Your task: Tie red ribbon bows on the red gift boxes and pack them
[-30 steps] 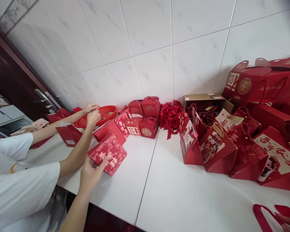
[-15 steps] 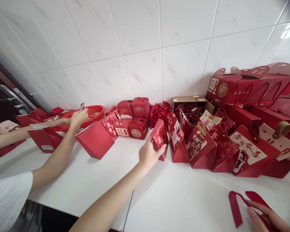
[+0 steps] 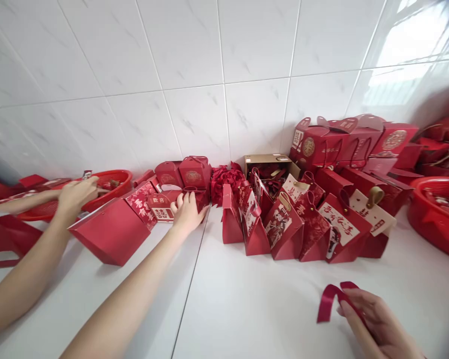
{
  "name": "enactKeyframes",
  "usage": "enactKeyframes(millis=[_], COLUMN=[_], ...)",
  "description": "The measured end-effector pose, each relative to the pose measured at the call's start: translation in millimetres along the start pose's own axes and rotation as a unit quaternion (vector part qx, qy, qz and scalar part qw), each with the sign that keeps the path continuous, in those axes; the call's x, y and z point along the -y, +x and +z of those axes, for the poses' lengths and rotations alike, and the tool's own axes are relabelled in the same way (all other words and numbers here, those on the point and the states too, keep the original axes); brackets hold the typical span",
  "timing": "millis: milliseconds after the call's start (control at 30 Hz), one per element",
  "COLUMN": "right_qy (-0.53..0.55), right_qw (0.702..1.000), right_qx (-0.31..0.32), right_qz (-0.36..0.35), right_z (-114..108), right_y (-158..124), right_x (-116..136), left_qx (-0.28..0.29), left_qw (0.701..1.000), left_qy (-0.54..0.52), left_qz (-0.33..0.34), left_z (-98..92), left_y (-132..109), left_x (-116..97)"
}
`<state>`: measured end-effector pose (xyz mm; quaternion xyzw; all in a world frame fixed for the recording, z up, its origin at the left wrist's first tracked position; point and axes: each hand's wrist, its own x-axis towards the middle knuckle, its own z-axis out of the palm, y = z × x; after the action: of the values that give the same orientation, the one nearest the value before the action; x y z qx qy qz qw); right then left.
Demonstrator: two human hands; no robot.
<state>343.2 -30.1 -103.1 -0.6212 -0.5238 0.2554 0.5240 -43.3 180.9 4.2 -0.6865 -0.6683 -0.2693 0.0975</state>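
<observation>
My left hand (image 3: 187, 212) reaches over the front of a small red box (image 3: 161, 207) with a white double-happiness label, its fingers spread and bent over the dark red box beside it. Whether the fingertips touch that box is hard to see. In my right hand (image 3: 370, 314), low at the right, a dark red ribbon (image 3: 330, 301) is pinched between thumb and fingers, one end curling over to the left. A narrow red box (image 3: 232, 217) stands upright at the left end of a row of tilted red gift boxes (image 3: 286, 224).
Another person's hand (image 3: 78, 192) is at a red basket (image 3: 125, 187) on the left. A large red box (image 3: 112, 232) stands nearby. Behind are a bunch of red ribbon (image 3: 226, 182), a cardboard box (image 3: 267, 159) and stacked gift boxes (image 3: 333, 142). A red basket (image 3: 437, 224) sits far right.
My left hand has let go of the narrow red box, now at the row's end, and moved left to the small boxes. The view has shifted right. My right hand still holds the ribbon.
</observation>
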Motion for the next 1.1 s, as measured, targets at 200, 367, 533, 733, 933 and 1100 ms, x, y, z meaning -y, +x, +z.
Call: enactKeyframes(millis=[200,367,533,733,933,1100], right_qy=[0.075,0.089,-0.276,-0.328,-0.225,-0.039], right_qw=[0.994,0.968,0.895,0.873,0.904,0.968], right_qx=[0.023,0.142,0.345,0.344,0.323,0.244], right_qz=[-0.075,-0.189,-0.059,-0.107,-0.166,-0.035], right_z=[0.9,2.1,15.9,40.4,65.0,59.9], right_y=[-1.9,18.7,37.6,31.1,30.8,25.9], right_x=[91.4,126.6,106.2,95.4,83.6,89.7], left_qx=[0.075,0.081,0.057,0.035,0.038,0.095], left_qw=[0.992,0.986,0.971,0.953,0.938,0.883], left_qy=[0.042,0.039,-0.009,-0.088,-0.218,-0.293], left_qz=[0.095,0.138,0.231,0.288,0.268,0.353], left_z=[-5.8,-38.4,-74.8,-96.2,-104.2,-92.2], left_y=[-6.8,-54.2,-115.6,-159.3,-161.1,-170.3], left_x=[23.2,41.4,57.3,49.5,26.7,-15.4])
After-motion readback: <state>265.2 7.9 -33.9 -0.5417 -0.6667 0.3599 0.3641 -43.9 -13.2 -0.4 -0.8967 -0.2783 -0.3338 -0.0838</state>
